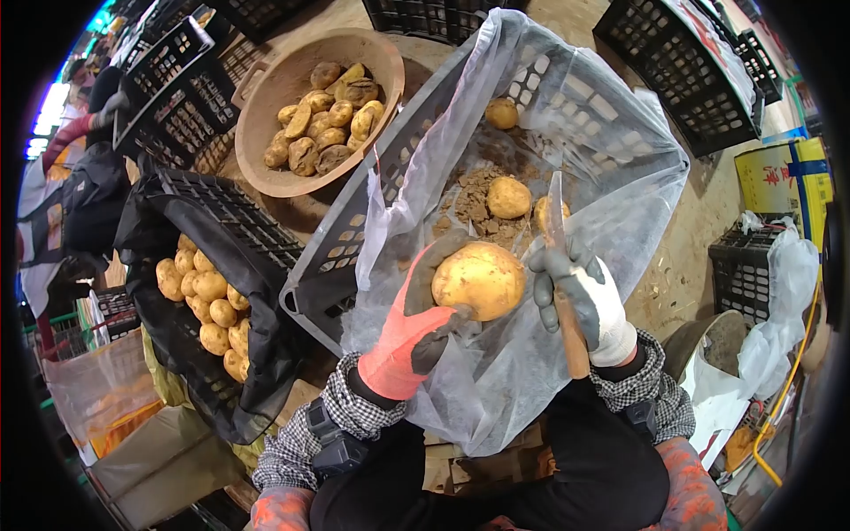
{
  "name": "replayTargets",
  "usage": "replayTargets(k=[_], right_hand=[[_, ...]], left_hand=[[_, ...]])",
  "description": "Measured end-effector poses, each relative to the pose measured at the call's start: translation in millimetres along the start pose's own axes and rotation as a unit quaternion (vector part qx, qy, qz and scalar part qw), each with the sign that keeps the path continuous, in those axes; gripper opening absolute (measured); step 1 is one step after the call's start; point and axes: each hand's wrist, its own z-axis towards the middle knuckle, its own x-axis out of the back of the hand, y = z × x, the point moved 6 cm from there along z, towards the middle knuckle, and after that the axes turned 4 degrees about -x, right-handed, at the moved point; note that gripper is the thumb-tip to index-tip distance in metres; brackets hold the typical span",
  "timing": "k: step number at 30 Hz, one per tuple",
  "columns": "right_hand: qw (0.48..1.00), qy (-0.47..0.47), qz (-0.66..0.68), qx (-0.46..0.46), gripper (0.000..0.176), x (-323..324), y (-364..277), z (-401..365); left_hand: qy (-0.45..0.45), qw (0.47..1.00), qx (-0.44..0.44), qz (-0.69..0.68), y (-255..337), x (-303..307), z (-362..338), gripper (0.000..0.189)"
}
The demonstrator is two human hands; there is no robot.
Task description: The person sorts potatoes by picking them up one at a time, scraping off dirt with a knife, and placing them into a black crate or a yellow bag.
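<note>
My left hand (414, 320), in a pink glove with grey palm and fingers, is closed round a large potato (478, 281). Beside it, my right hand (584, 301), in a white and grey glove, grips a knife (556, 221) by its wooden handle, blade pointing up and away from me. Blade and potato are apart. Both hands are over a crate (354, 230) lined with a translucent white sheet (482, 389). Inside it, a potato (509, 196) lies on crumbled soil, another (501, 113) sits near the far side, and a third is partly behind the blade.
A brown tub (257, 168) at the upper left holds several potatoes, some dark and damaged. A black-lined crate (266, 354) with several potatoes stands at the left. Black crates (677, 75) stand farther off. A yellow box (779, 181) is at the right, and another person (84, 190) is at far left.
</note>
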Motion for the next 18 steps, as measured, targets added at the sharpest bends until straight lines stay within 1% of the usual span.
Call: replayTargets(k=[1,3,4,5,7,8,9,10,12,13,14,15,16,18], right_hand=[[1.000,-0.001,0.000,-0.001,0.029,-4,1,0],[0.994,0.013,-0.102,0.035,0.032,-13,0,0],[0.994,0.013,-0.102,0.034,0.032,-13,-1,-1],[0.997,0.010,-0.073,0.022,0.033,-13,0,-2],[0.999,0.003,-0.037,0.001,0.034,-5,8,-1],[0.999,0.031,-0.038,0.000,0.032,-11,1,-4],[0.999,0.023,-0.040,-0.005,0.032,-13,2,-2],[0.999,0.022,-0.042,-0.009,0.031,-12,3,0],[0.999,0.022,-0.048,-0.016,0.032,-12,3,0],[0.998,0.024,-0.048,-0.018,0.033,-12,4,-1],[0.998,0.028,-0.048,-0.021,0.034,-10,5,-1],[1.000,0.011,-0.024,-0.009,0.036,-9,7,-1],[0.999,0.016,-0.027,-0.010,0.036,-9,6,-2],[0.998,0.026,-0.051,-0.028,0.038,-10,5,-1]], left_hand=[[0.001,1.000,0.000,0.000,1,0,-1,0.071],[-0.032,0.996,0.035,-0.076,-2,-5,-1,0.074],[-0.032,0.996,0.035,-0.077,-2,-6,-1,0.074],[-0.044,0.995,0.043,-0.073,-2,-9,0,0.073],[-0.045,0.996,0.043,-0.066,-1,-12,1,0.072],[-0.029,0.995,0.077,-0.060,-3,-12,0,0.069],[-0.009,0.992,0.110,-0.054,-3,-10,-3,0.066],[-0.036,0.996,0.073,0.037,5,-11,0,0.057],[0.014,0.988,0.106,-0.110,-11,-9,3,0.054],[0.011,0.988,0.103,-0.115,-12,-7,3,0.054],[-0.016,0.997,0.067,0.024,0,-7,4,0.052],[-0.040,0.986,0.030,0.162,8,-8,5,0.051],[-0.043,0.986,0.031,0.157,4,-9,5,0.051],[-0.021,0.996,0.050,0.064,-7,-6,4,0.058]])
